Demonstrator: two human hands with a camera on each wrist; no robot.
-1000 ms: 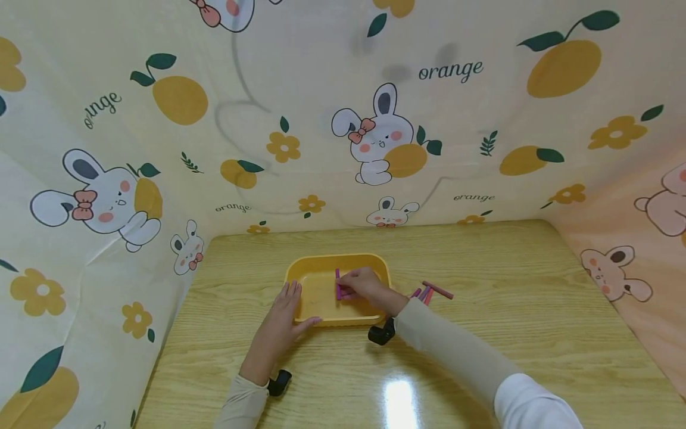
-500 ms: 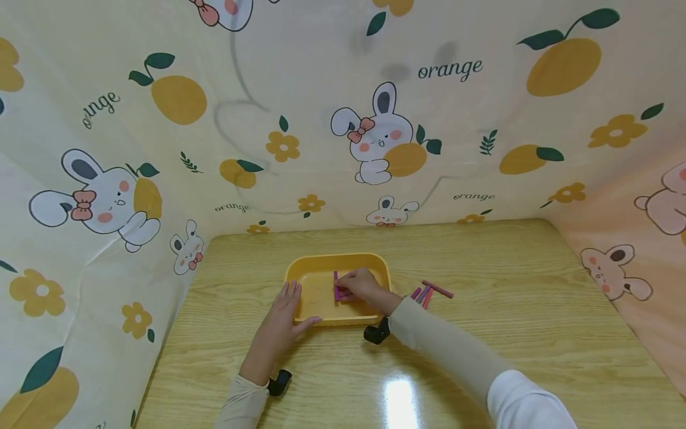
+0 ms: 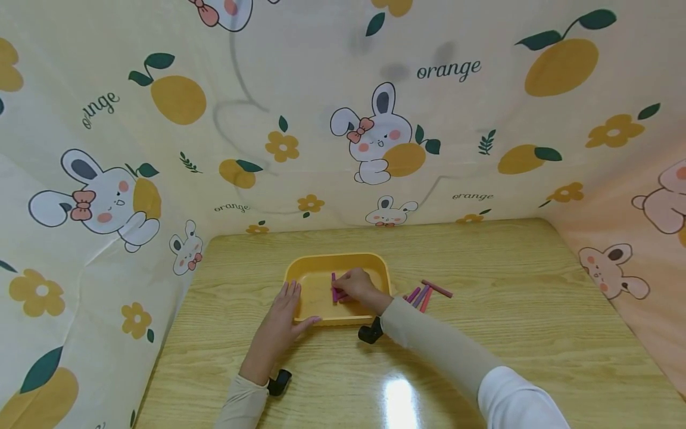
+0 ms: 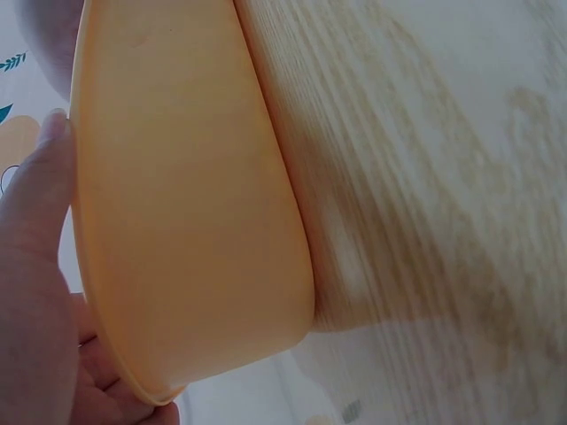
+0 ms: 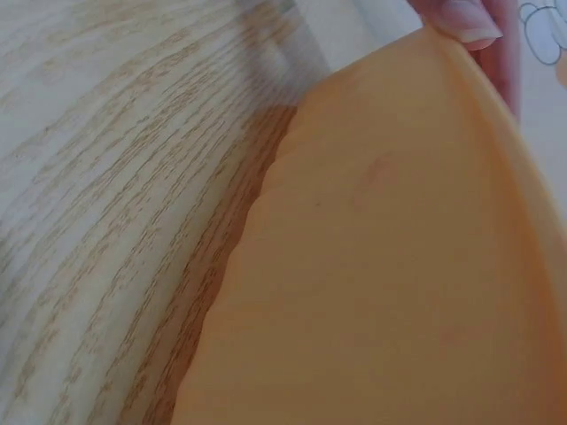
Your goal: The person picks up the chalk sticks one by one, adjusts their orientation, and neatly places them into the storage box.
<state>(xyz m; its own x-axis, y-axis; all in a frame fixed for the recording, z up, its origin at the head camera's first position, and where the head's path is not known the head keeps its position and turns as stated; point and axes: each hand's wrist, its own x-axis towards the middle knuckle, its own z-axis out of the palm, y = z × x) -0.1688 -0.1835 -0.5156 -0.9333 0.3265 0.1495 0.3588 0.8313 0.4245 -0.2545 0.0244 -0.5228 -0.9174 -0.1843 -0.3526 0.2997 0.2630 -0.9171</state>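
Observation:
A yellow plastic tray (image 3: 315, 301) stands on the wooden table. My left hand (image 3: 278, 316) rests on its front left corner, fingers over the left rim and thumb along the front rim; the left wrist view shows the thumb (image 4: 44, 181) against the rim. Inside the tray my right hand (image 3: 361, 287) pinches a slim purple stick (image 3: 334, 296). Another stick (image 3: 345, 300), reddish purple, lies in the tray partly under that hand. The right wrist view shows mainly the tray's outer wall (image 5: 372, 239); the right fingers and the stick are hidden there.
Several loose sticks lie on the table right of the tray, among them a violet one (image 3: 420, 297), a pink one (image 3: 426, 300) and a brownish-red one (image 3: 437, 289). Behind the wooden table (image 3: 482, 351) hangs a printed cloth (image 3: 321, 71), which also covers both sides.
My right hand and the purple stick have shifted slightly left and towards me inside the tray. The right forearm followed. My left hand and the tray have stayed in place.

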